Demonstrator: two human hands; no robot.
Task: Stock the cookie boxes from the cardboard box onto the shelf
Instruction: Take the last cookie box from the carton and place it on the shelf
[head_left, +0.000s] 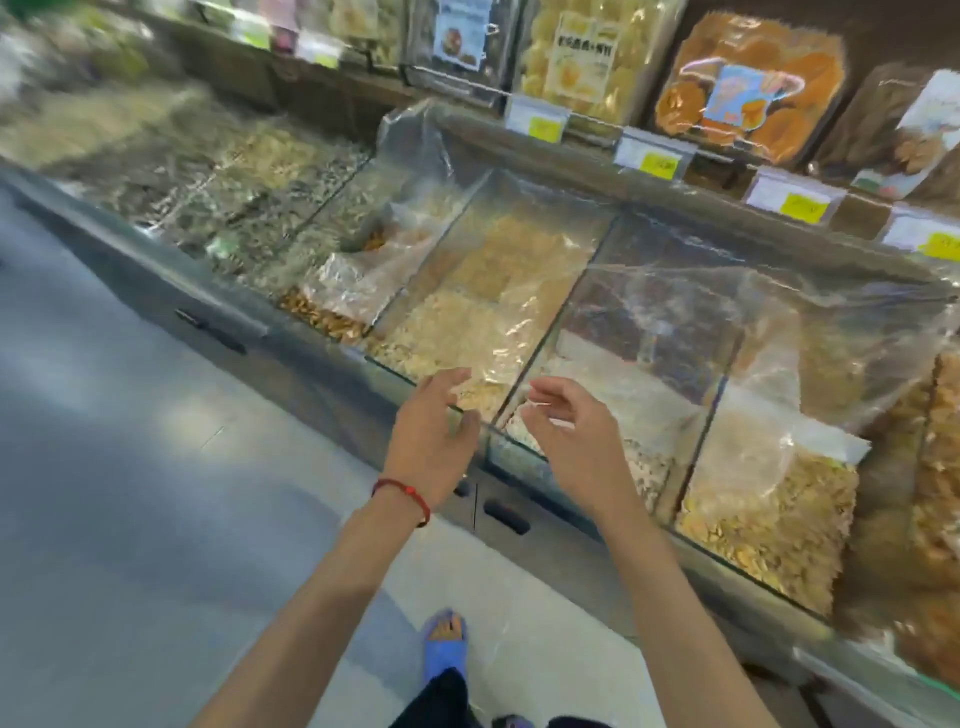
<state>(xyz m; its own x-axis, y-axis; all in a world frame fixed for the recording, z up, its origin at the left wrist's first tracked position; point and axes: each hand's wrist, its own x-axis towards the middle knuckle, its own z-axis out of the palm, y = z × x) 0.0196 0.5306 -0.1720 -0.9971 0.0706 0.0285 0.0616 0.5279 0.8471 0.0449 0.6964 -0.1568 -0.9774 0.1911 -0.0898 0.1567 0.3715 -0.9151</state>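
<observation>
My left hand (434, 441) and my right hand (574, 436) hover side by side in front of the glass edge of a bulk-food counter (332, 353). Both hold nothing, with their fingers relaxed and slightly bent. A red string bracelet circles the left wrist. Clear cookie boxes (748, 85) stand on the shelf (571, 143) behind the counter, at the top right. No cardboard box is in view.
Glass bins (483, 296) of loose snacks under clear plastic sheets (753, 322) run along the counter. Yellow price tags (802, 205) line the shelf rail. Grey floor (130, 467) spreads to the left. My foot in a blue sandal (445, 644) stands below.
</observation>
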